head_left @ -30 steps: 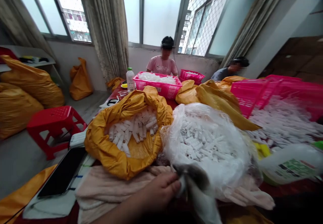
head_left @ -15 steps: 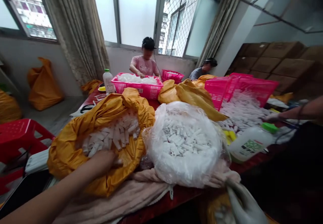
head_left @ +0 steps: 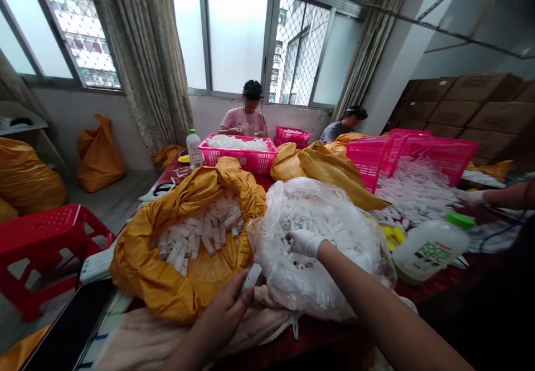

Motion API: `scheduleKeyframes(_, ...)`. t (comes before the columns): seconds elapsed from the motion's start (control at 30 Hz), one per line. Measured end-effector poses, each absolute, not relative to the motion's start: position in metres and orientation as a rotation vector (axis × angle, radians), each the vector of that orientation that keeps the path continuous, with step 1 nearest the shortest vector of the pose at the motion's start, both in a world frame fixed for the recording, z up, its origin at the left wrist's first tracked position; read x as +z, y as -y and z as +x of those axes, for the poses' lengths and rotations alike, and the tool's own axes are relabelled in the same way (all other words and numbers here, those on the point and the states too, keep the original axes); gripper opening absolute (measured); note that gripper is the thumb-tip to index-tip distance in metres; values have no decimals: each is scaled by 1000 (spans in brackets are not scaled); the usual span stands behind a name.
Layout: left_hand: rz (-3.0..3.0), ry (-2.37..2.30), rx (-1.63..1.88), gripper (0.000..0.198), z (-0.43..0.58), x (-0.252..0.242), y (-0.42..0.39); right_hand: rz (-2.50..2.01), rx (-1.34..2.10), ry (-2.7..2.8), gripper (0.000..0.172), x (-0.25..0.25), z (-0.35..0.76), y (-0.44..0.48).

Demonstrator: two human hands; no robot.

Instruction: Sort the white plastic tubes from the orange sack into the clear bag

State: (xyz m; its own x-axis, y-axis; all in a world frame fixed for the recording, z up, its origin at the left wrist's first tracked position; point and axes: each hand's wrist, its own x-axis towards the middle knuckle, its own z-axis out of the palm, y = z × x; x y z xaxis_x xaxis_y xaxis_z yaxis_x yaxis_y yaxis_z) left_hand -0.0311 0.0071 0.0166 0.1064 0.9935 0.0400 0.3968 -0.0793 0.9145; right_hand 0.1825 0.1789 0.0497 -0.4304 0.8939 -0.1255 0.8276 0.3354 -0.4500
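Observation:
My bare left hand [head_left: 234, 301] is closed around a white plastic tube [head_left: 252, 278], which points up from the fingers, just in front of the orange sack. The orange sack [head_left: 142, 276] lies open on the left, with many similar white tubes [head_left: 188, 237] inside. My right hand [head_left: 307, 243], in a white glove, reaches into a clear plastic bag [head_left: 288, 287] filled with small white tubular pieces [head_left: 334, 226]. Its fingers curl down among the pieces, and their tips are partly hidden, so what they grip is unclear.
Pink baskets [head_left: 263, 162] stand at the back, and a heap of white pieces [head_left: 418, 193] spreads at right beside a green-capped bottle [head_left: 434, 248]. A co-worker's gloved hand [head_left: 474, 198] touches that heap. Two people sit across the table. A red stool [head_left: 45, 220] is at left.
My left hand has come out of the orange sack with a white tube. My right hand has moved from the lower right, below the table edge, up into the clear bag.

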Motion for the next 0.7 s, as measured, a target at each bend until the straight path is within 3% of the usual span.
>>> scheduleKeyframes(0.13,1550,-1360,950,47,-25,11,-4,-1639,755,2318,6,59,194,-165)
scheduleKeyframes(0.27,1492,-1309,1016,49,-19,9,-3,-1389,1105,1800,24,76,174,-122)
scheduleKeyframes(0.37,1395,-1188,1063,49,-14,8,-1,-1078,1445,1277,27,71,147,-88)
scheduleKeyframes(0.53,1061,-855,980,60,-10,4,2,-944,1374,1078,25,51,130,-59)
scheduleKeyframes(0.7,1215,-989,955,56,-12,7,0,-916,1399,908,28,50,131,-53)
